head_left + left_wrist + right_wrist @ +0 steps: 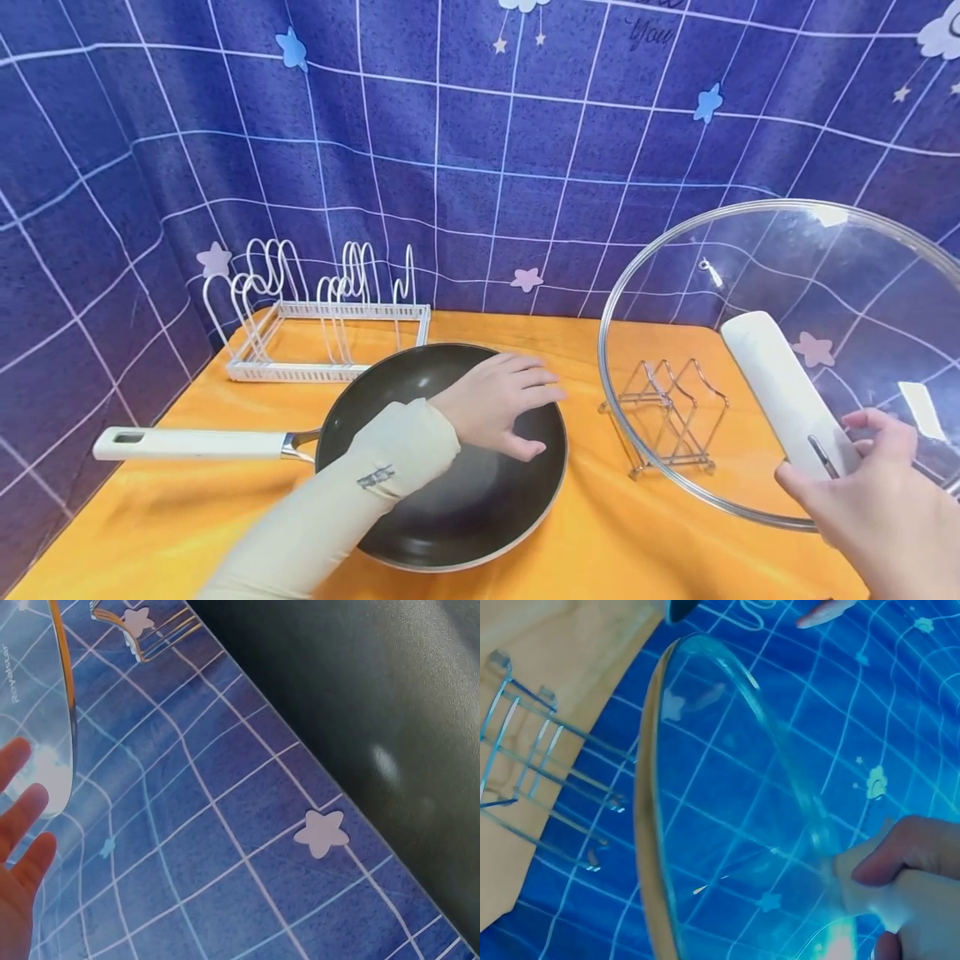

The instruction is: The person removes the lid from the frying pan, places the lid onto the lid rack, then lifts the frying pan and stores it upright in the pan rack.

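Note:
A dark frying pan (480,500) with a white handle (198,443) pointing left lies on the orange cloth. Over the pan hovers my left hand (498,404), fingers spread and holding nothing. My right hand (881,475) grips the white handle (780,383) of a large clear glass lid (825,275), which is raised and tilted on the right. In the right wrist view the right thumb and fingers (915,851) wrap that handle, and the metal-rimmed lid (727,765) stands steeply. The left wrist view catches the left fingers (22,825) with the lid (41,697) beyond them.
Behind the pan, toward the left, stands a white rack (288,372) with looped dividers. A small metal wire rack (678,458) stands right of the pan, seen partly through the lid. A blue gridded curtain (480,192) hangs behind the orange-covered table (592,533).

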Demonstrator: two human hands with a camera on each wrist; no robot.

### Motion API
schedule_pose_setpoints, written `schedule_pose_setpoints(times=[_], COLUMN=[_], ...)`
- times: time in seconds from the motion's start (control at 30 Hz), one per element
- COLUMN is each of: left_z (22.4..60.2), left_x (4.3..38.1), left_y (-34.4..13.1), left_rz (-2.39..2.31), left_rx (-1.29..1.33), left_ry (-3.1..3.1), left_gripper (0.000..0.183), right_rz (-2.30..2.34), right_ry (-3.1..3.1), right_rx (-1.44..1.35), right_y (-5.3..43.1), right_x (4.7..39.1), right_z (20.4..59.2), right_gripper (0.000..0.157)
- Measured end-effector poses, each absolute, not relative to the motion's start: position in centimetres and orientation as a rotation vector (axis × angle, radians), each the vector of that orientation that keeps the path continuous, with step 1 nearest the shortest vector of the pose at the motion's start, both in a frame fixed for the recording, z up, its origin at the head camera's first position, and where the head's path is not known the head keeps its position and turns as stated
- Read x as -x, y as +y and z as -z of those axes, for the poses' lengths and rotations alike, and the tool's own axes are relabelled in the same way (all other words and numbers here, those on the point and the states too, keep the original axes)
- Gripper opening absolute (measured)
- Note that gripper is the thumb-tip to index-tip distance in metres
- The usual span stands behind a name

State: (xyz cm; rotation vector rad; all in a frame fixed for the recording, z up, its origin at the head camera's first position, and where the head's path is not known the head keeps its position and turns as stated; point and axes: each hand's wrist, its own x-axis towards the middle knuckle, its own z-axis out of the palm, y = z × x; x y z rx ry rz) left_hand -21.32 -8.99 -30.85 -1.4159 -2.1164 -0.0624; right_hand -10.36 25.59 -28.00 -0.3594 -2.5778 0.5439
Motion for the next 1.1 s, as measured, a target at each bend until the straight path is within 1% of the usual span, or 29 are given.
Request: schedule_pose_setpoints(times=[0.2, 0.33, 0.5, 0.63, 0.87, 1.07, 1.1], left_z=[30.8, 30.7, 30.7, 30.6, 30.4, 31.2, 31.3], left_x=[21.8, 21.9, 22.4, 22.9, 23.5, 24.0, 24.1], left_y=[-7.9, -7.2, -6.2, -5.1, -3.1, -1.7, -1.5], left_rz=[0.030, 0.019, 0.008, -0.038, -0.094, -0.124, -0.122], left_rx=[1.424, 1.425, 1.435, 1.439, 1.473, 1.506, 1.503], left_ry=[-2.145, -2.199, -2.263, -2.298, -2.361, -2.310, -2.305], left_gripper=[0.058, 0.059, 0.058, 0.057, 0.054, 0.056, 0.056], right_rz=[-0.442, -0.476, -0.474, -0.498, -0.530, -0.521, -0.524], right_ry=[-2.561, -2.494, -2.391, -2.421, -2.364, -2.232, -2.207], right_rx=[0.292, 0.310, 0.213, 0.205, 0.103, -0.013, -0.033], right_y=[25.9, 26.0, 26.5, 27.4, 28.5, 28.8, 28.9], right_x=[10.7, 11.0, 11.7, 12.1, 12.5, 13.1, 13.2], right_z=[27.8, 27.6, 27.4, 26.9, 27.0, 27.2, 27.4], right_gripper=[0.076, 0.075, 0.074, 0.075, 0.073, 0.066, 0.062])
